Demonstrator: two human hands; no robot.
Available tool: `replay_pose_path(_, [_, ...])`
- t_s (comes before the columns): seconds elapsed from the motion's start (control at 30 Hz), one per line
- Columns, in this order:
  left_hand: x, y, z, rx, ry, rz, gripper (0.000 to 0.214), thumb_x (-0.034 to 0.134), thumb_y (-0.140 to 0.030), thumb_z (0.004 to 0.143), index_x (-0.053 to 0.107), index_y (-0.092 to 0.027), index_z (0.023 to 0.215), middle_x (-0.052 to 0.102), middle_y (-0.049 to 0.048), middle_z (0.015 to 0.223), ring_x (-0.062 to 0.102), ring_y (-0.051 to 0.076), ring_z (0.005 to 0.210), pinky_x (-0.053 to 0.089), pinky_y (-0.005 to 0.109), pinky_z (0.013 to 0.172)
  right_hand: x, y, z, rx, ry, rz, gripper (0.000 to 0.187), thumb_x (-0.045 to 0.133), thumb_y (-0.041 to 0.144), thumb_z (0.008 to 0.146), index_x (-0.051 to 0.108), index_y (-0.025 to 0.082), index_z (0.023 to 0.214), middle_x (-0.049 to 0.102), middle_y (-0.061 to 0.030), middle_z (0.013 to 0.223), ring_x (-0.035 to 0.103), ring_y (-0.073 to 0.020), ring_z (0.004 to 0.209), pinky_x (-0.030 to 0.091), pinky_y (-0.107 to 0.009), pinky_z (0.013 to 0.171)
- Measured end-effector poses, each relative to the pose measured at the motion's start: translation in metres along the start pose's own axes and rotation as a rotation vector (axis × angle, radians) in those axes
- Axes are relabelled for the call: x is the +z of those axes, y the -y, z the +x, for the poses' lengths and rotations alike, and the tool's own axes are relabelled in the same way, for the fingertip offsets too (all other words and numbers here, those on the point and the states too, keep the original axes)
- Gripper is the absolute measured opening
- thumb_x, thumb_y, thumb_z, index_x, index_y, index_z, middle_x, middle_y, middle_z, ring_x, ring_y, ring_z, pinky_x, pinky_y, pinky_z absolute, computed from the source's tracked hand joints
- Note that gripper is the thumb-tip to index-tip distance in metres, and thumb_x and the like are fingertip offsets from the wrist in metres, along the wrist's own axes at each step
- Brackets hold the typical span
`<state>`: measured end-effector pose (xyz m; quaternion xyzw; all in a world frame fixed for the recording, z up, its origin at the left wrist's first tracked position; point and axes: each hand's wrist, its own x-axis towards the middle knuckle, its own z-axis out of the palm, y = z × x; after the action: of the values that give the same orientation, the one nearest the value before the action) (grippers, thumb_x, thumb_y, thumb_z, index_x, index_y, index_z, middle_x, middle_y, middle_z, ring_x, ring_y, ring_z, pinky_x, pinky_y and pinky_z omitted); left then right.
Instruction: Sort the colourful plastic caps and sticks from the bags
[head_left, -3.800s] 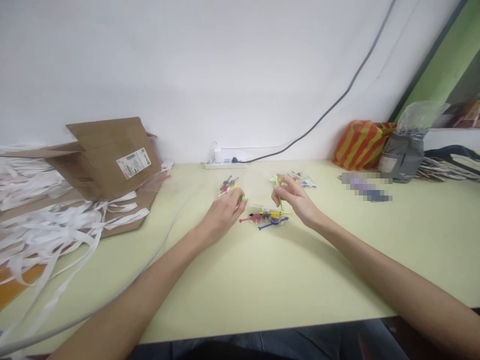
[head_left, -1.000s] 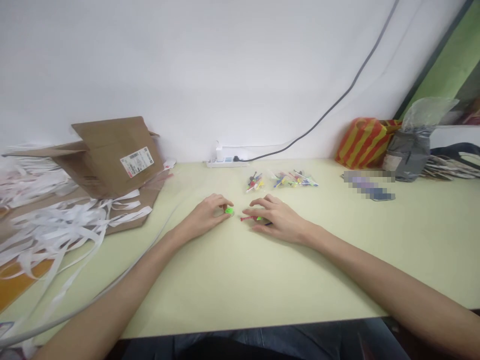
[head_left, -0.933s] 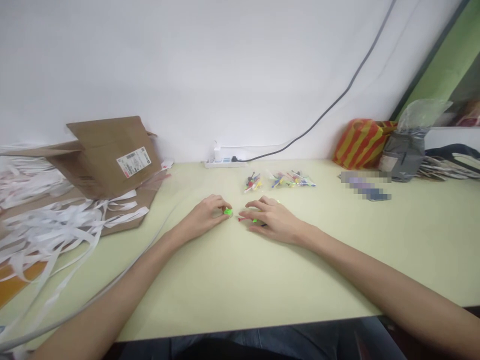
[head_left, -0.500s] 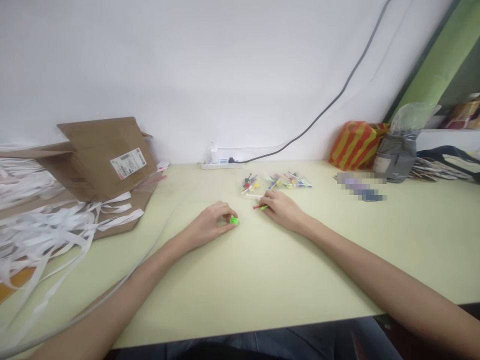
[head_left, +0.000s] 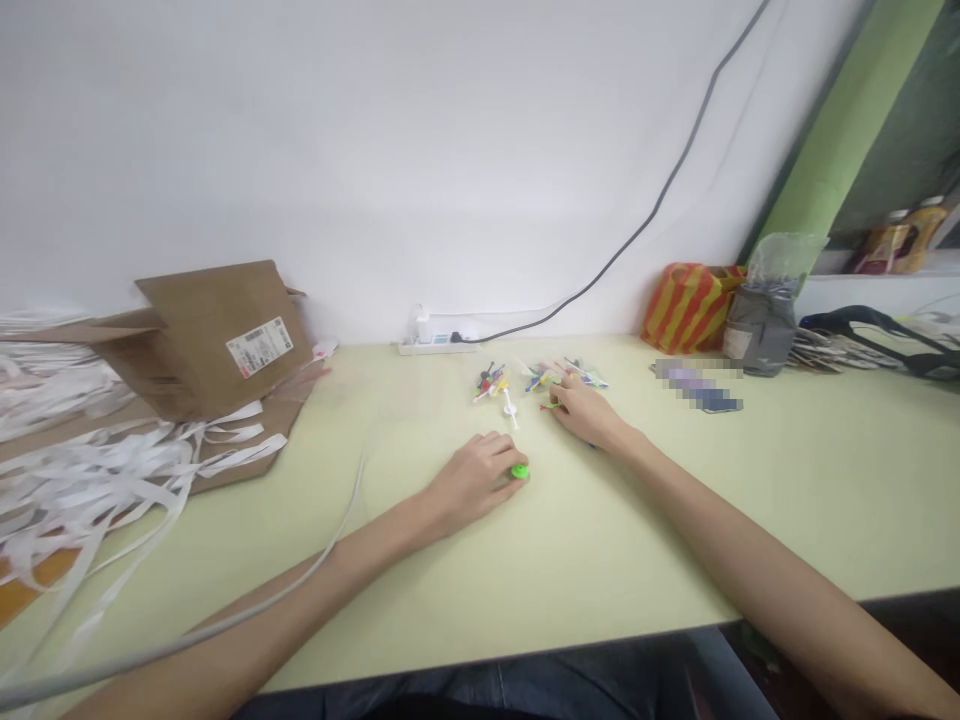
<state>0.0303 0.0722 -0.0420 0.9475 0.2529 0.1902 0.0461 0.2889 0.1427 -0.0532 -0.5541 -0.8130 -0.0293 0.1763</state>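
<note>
A bright neon-green round plastic piece [head_left: 519,472] sits on a pale yellow-green tabletop [head_left: 615,530], near two clear plastic packets [head_left: 489,382] [head_left: 566,376] of small red, yellow, blue and green parts. Behind them, a white power strip [head_left: 436,347] stands against a plain white wall [head_left: 337,150], crossed by a dark grey cable [head_left: 667,200]. To the right is a red-and-yellow diagonally striped plastic bag [head_left: 691,308]. To the left, a plain brown cardboard box [head_left: 217,345] rests beside tangled white paper strips [head_left: 97,475].
</note>
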Motion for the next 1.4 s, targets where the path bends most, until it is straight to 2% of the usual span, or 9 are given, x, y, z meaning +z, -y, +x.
replay_pose_path(0.23, [0.002,0.013,0.003,-0.12,-0.037,0.063,0.018,0.05,-0.026,0.098,0.065,-0.022,0.107,0.062,0.0061,0.099,0.058,0.021,0.094,0.045,0.036,0.083,-0.001,0.014,0.003,-0.012,-0.17,0.115,0.025,0.053,0.018,0.092,0.067,0.016,0.112,0.056,-0.0122,0.111,0.051,-0.0244,0.108,0.043,-0.036,0.09])
replay_pose_path(0.43, [0.0,0.029,0.002,-0.186,-0.069,-0.02,0.027,0.05,-0.023,0.097,0.061,-0.025,0.122,0.061,0.0063,0.108,0.057,0.023,0.101,0.048,0.039,0.087,0.0,0.062,0.008,-0.275,-0.057,0.09,0.03,0.049,0.018,0.095,0.066,0.02,0.119,0.06,-0.0108,0.107,0.053,-0.0225,0.099,0.043,-0.034,0.086])
replay_pose_path(0.6, [-0.003,0.026,-0.002,-0.185,-0.058,-0.06,0.03,0.052,-0.021,0.096,0.061,-0.027,0.124,0.061,0.006,0.108,0.058,0.022,0.1,0.049,0.038,0.087,-0.001,0.054,0.006,-0.191,-0.041,0.011,0.027,0.048,0.01,0.091,0.072,0.019,0.1,0.06,-0.0106,0.1,0.052,-0.0227,0.096,0.042,-0.033,0.081])
replay_pose_path(0.73, [-0.01,0.021,-0.006,-0.179,-0.057,-0.044,0.039,0.051,-0.019,0.095,0.056,-0.029,0.133,0.06,0.0071,0.114,0.056,0.024,0.109,0.049,0.041,0.092,-0.011,0.043,-0.005,-0.091,-0.05,0.029,0.033,0.044,0.015,0.095,0.07,0.023,0.113,0.058,-0.0107,0.103,0.053,-0.0246,0.097,0.043,-0.033,0.076])
replay_pose_path(0.83, [-0.013,0.013,-0.007,-0.154,-0.062,-0.014,0.04,0.047,-0.019,0.097,0.054,-0.028,0.136,0.056,0.0093,0.126,0.051,0.026,0.122,0.046,0.045,0.101,-0.021,0.056,-0.014,-0.038,-0.111,0.23,0.037,0.04,0.022,0.099,0.061,0.026,0.13,0.058,-0.01,0.105,0.056,-0.0233,0.097,0.044,-0.032,0.077])
replay_pose_path(0.93, [-0.012,0.006,-0.006,-0.094,-0.029,-0.01,0.037,0.044,-0.018,0.098,0.056,-0.024,0.132,0.056,0.0109,0.13,0.051,0.025,0.125,0.044,0.045,0.105,-0.029,0.078,-0.019,0.004,-0.189,0.579,0.042,0.03,0.038,0.105,0.064,0.021,0.123,0.061,-0.0089,0.1,0.059,-0.0206,0.092,0.045,-0.033,0.084])
replay_pose_path(1.1, [-0.006,0.005,-0.007,-0.046,0.025,0.013,0.036,0.045,-0.022,0.098,0.057,-0.026,0.132,0.058,0.0096,0.134,0.049,0.026,0.132,0.041,0.047,0.11,-0.028,0.096,-0.019,0.043,0.109,1.028,0.065,0.024,0.058,0.102,0.071,0.015,0.091,0.06,-0.0037,0.071,0.058,-0.0161,0.066,0.048,-0.03,0.068])
replay_pose_path(1.3, [0.0,0.015,-0.013,-0.092,0.087,0.045,0.055,0.037,-0.034,0.102,0.024,-0.029,0.156,0.02,0.0081,0.164,0.019,0.027,0.152,0.025,0.053,0.12,-0.023,0.079,-0.017,0.119,0.069,0.772,0.061,0.032,0.056,0.1,0.071,0.014,0.079,0.051,0.0002,0.063,0.052,-0.0142,0.063,0.04,-0.026,0.063])
replay_pose_path(1.4, [0.001,0.018,-0.013,-0.131,0.119,0.038,0.054,0.036,-0.037,0.102,0.026,-0.03,0.155,0.02,0.008,0.164,0.016,0.027,0.152,0.022,0.053,0.12,-0.018,0.07,-0.016,0.093,0.069,0.663,0.046,0.041,0.045,0.099,0.07,0.013,0.084,0.056,0.0002,0.065,0.052,-0.0138,0.063,0.037,-0.025,0.061])
